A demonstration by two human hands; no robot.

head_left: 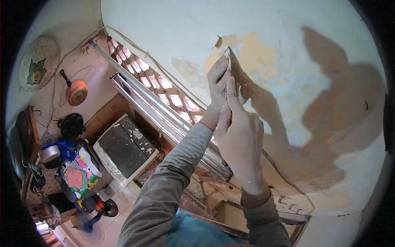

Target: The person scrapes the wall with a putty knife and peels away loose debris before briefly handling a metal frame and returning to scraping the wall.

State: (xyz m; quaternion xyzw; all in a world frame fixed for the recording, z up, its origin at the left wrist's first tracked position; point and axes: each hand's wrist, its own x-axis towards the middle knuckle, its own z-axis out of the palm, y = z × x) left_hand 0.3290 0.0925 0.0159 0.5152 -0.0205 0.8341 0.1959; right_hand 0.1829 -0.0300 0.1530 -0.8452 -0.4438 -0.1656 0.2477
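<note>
As your left hand (217, 82) closes on the scraper (229, 59) and your right hand (240, 138) grips below, index finger extended, its thin, pale-edged blade points up the patchy wall (296, 107), just below a curled paint flake (218, 41). Your hands hide the handle.

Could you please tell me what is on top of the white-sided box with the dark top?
Pale flakes lie scattered over the dark top of the box. Whatever is inside cannot be seen, because that top covers it.
</note>
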